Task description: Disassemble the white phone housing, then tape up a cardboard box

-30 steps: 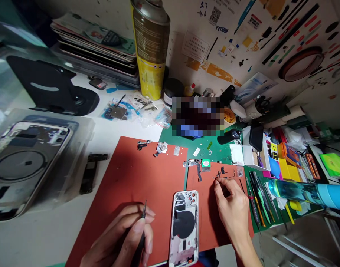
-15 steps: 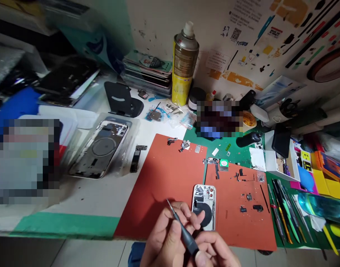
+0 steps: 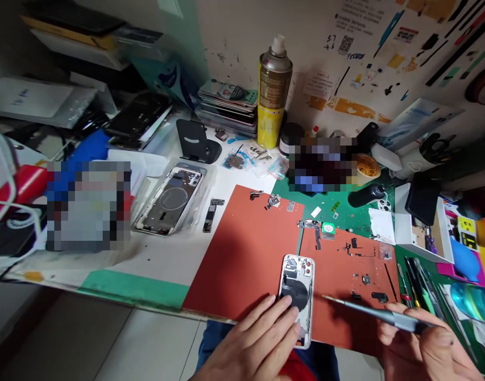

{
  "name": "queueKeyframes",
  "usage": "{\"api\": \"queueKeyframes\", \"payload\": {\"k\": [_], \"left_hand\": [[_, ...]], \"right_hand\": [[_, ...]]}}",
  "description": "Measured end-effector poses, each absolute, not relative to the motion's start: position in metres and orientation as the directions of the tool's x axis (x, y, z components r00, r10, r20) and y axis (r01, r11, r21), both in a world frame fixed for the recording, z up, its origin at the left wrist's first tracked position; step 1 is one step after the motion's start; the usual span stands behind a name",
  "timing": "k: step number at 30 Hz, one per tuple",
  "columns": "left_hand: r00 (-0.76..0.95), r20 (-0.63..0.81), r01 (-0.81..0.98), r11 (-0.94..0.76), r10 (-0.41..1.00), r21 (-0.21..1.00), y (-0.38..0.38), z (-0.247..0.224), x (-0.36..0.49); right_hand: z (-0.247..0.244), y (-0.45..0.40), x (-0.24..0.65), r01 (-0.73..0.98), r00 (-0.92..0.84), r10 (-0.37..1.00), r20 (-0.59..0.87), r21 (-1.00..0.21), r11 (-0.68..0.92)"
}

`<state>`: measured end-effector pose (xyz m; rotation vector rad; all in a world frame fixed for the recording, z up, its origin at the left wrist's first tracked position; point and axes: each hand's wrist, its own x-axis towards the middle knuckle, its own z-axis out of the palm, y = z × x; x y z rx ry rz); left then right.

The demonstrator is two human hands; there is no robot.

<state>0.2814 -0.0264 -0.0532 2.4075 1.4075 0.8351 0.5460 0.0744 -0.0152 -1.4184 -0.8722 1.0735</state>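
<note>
My left hand (image 3: 262,336) lies with its fingers stretched out over the lower left part of an opened phone housing (image 3: 308,296), pressing flat on it. The housing has a pale frame and a dark round pad inside, and sits at the front edge of the red mat. On the right, my right hand (image 3: 421,338) is closed around a thin precision screwdriver (image 3: 399,319) with a dark grey handle. Its tip points left, just to the right of the housing and apart from it. Small phone parts (image 3: 379,297) lie on the mat beyond the screwdriver.
Another phone housing (image 3: 163,214) lies in a clear tray on the left. A logic board (image 3: 209,222) is beside the red mat (image 3: 250,248). At the back stands a yellow spray can (image 3: 268,127). Tweezers and other tools (image 3: 423,286) line the right side, near a white box (image 3: 405,248).
My hands have separated: the left has come down flat onto the phone housing. The right has carried the screwdriver to the right and turned its tip leftward. The camera view has shifted left.
</note>
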Motion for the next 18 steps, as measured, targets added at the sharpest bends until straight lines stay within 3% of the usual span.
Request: {"api": "queueKeyframes", "payload": {"k": [4,9,14,18], "left_hand": [[0.445,0.272,0.766,-0.521,0.853,0.378,-0.011,-0.044,0.279],[0.46,0.342,0.743,-0.566,0.82,0.358,-0.012,-0.042,0.276],[0.326,0.436,0.724,-0.518,0.839,0.455,-0.009,-0.035,0.275],[0.214,0.464,0.695,-0.468,0.86,0.546,-0.001,-0.024,0.276]], "right_hand": [[-0.016,0.075,0.534,0.063,0.315,0.935,-0.164,-0.979,-0.193],[-0.018,0.061,0.521,0.257,0.363,0.931,-0.047,-0.955,-0.148],[-0.019,0.052,0.511,0.384,0.356,0.914,0.196,-0.922,0.048],[-0.019,0.05,0.521,0.415,0.273,0.929,0.249,-0.902,0.119]]}}
